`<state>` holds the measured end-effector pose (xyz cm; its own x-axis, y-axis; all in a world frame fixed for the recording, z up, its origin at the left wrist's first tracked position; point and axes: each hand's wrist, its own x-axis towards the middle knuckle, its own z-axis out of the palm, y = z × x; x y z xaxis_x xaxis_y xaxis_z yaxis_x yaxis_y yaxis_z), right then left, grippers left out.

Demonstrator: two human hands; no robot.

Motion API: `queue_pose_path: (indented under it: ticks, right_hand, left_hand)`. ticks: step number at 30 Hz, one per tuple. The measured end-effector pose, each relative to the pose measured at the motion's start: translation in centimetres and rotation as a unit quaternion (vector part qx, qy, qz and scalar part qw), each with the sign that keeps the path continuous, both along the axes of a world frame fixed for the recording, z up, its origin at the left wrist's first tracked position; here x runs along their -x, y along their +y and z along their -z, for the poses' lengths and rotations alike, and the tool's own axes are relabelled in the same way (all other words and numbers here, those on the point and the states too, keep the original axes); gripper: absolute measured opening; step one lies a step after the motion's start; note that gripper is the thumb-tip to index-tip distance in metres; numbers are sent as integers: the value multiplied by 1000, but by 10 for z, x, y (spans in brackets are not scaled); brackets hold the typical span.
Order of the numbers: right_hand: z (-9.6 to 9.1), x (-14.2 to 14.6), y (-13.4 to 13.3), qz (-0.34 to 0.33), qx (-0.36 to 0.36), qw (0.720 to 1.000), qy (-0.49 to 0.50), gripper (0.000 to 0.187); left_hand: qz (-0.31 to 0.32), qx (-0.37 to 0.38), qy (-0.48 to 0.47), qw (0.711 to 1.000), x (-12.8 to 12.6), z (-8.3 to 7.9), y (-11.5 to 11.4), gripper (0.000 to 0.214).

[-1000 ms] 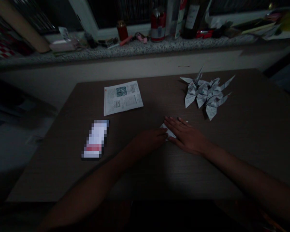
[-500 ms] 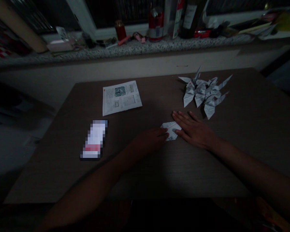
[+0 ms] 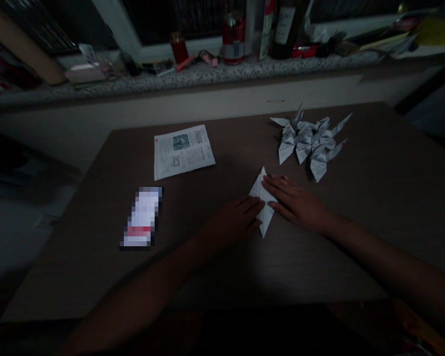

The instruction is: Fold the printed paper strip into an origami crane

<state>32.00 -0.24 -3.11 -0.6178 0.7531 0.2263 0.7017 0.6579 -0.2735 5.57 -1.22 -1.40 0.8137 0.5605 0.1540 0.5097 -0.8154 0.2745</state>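
Observation:
A folded sheet of printed paper (image 3: 266, 198), now a narrow diamond with points toward and away from me, lies flat on the dark wooden table (image 3: 215, 277). My left hand (image 3: 241, 216) rests on its left side, fingers stretched over the paper. From the right, my right hand (image 3: 294, 201) lies flat with its fingertips on the paper's right edge and the thumb apart below. Both hands press from above rather than grip. Beyond my right hand stands a cluster of several folded paper cranes (image 3: 304, 141) made from printed paper.
At the back left lies a printed page (image 3: 185, 153). A phone (image 3: 143, 217) with a blurred screen is left of my left hand. Behind the table, a speckled stone sill (image 3: 207, 74) carries a red can (image 3: 233, 42), a dark bottle (image 3: 285, 32), a red jar (image 3: 179, 48) and clutter.
The paper has gone from a short, wide shape to a tall diamond, its far and near points showing. Both hands stay on it, with small shifts. The view has moved slightly.

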Motion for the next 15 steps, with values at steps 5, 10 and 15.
queue_pose_path:
  ticks: [5,10,15]
  right_hand:
    - [4,-3,3,-5,14,1000,9,64]
    - [-1,-1,7,-3,11,1000,-4,57]
    - [-1,5,12,-3,33,999,14,54]
  left_hand:
    - [-33,2,11,999,3,0,3,51]
    - [-37,3,13,999,5,0,3,52]
    - [-43,5,21,999,3,-2,3,56]
